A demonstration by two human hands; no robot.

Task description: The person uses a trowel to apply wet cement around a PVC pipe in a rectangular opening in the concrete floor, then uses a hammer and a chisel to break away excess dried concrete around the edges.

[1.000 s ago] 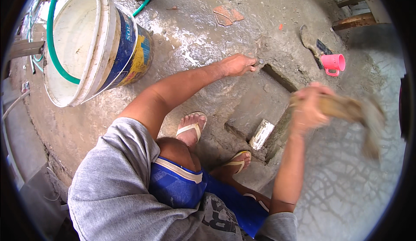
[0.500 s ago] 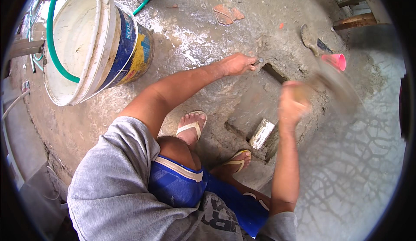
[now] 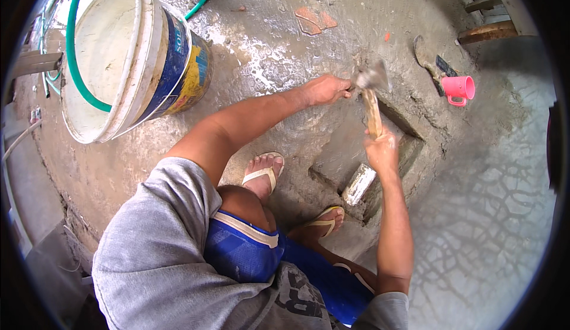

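My right hand (image 3: pixel 382 150) is wrapped round the wooden handle of a hammer (image 3: pixel 372 115). The blurred metal head of the hammer is right beside the fingertips of my left hand (image 3: pixel 328 89). Those fingers are pinched on what looks like a chisel, mostly hidden by the hand and the hammer head. Both hands are over the far end of a rectangular pit (image 3: pixel 341 152) cut into the wet concrete floor. A short, whitish pipe-like piece (image 3: pixel 358 184) lies tilted in the pit's near end, below my right hand.
A large white bucket (image 3: pixel 155 74) with a green hose (image 3: pixel 71 45) in it stands at left. Broken reddish tile pieces (image 3: pixel 312 20) lie ahead. At far right are a pink mug (image 3: pixel 457 87) and a trowel (image 3: pixel 424 54). My sandalled feet (image 3: pixel 261 175) are beside the pit.
The hammer has swung left from the right side, its head now at my left fingertips. My right hand has moved slightly left; the left hand stays in place.
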